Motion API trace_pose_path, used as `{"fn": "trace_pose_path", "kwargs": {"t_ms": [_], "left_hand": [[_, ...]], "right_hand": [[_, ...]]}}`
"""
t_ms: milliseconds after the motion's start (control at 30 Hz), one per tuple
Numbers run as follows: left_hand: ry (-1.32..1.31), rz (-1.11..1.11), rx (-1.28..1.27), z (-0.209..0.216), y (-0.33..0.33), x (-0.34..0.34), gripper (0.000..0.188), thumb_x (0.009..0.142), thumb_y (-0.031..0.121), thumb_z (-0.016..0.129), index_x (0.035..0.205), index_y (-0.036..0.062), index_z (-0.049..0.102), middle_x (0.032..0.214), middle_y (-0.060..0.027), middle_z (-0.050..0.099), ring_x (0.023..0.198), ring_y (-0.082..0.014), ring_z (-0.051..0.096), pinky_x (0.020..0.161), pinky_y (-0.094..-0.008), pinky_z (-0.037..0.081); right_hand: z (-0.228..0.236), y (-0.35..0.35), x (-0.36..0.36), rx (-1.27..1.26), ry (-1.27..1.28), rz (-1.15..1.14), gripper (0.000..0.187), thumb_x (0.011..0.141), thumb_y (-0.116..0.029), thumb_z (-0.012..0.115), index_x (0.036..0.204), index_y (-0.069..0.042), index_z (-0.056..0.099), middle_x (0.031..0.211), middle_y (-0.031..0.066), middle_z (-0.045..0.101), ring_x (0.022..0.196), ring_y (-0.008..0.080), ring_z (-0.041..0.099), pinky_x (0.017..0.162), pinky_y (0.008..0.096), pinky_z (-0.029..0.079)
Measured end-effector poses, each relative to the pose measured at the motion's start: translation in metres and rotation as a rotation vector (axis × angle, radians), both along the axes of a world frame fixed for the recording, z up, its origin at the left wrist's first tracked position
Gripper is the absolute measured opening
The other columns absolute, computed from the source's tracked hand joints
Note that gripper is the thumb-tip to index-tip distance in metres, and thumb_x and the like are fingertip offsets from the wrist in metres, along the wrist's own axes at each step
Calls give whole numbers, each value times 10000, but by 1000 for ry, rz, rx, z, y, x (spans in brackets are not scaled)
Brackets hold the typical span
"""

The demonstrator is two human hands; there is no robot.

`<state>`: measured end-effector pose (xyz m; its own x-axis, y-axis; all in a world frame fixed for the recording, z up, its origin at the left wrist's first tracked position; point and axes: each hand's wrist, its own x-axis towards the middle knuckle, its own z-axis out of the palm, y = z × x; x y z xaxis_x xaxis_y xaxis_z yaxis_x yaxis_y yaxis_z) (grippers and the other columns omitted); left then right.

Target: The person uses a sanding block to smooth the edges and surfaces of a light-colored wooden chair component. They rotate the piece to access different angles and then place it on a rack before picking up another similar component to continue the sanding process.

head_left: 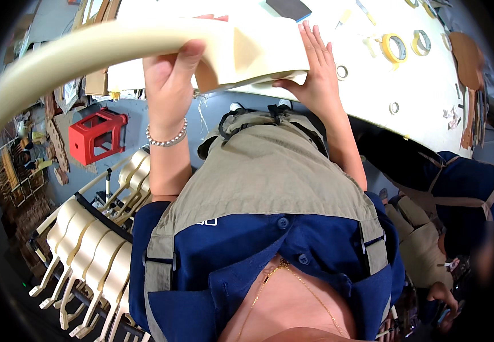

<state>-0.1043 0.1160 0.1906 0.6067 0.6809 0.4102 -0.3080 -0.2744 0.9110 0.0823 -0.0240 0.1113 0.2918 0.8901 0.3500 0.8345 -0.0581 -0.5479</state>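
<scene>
A large, smooth cream-coloured piece [258, 54] is held up over the edge of the white table. Its long curved arm [87, 48] sweeps out to the far left, and the other end is broad with a cut-out on its near side. My left hand [170, 77] wraps round it where the arm widens, thumb on the near face and fingertips showing over the top. Against the right end of the piece rests my right hand [318, 77], its fingers stretched out and its thumb apart along the lower edge. A beaded bracelet circles my left wrist.
Tape rolls [394, 48], small rings [394, 107] and a dark block [290, 8] lie on the white table [367, 85]. A red stool [98, 135] stands at left. Below it, a rack holds several cream pieces [87, 239]. Another person [464, 188] is at right.
</scene>
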Motion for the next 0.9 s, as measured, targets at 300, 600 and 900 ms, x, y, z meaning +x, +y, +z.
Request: {"fn": "trace_pose_path", "kwargs": {"t_ms": [300, 600, 900], "left_hand": [[141, -102, 106, 9, 7, 37, 304, 921, 189, 543, 1101, -57, 541, 1108, -201, 609, 1026, -300, 607, 885, -355, 484], [-137, 152, -288, -5, 40, -18, 442, 816, 128, 641, 1157, -108, 489, 1161, -254, 548, 1045, -411, 566, 911, -526, 490], [-169, 584, -806, -80, 58, -92, 462, 883, 292, 577, 1265, 61, 456, 1178, -163, 559, 1034, -236, 591, 833, -337, 543]], "right_hand": [[7, 0, 7, 170, 780, 119, 1049, 651, -473, 775, 1447, -109, 197, 1390, 205, 360, 1309, 343, 315, 1091, 500, 165], [-62, -19, 32, -52, 115, -321, 666, 858, -524, 512, 1357, -97, 398, 1399, 212, 353, 1332, 377, 265, 1047, 611, 136], [-65, -22, -17, -6, 1331, 7, 887, 825, -743, 97, 1462, -127, 139, 1484, 130, 196, 1357, 297, 213, 1060, 460, 251]]}}
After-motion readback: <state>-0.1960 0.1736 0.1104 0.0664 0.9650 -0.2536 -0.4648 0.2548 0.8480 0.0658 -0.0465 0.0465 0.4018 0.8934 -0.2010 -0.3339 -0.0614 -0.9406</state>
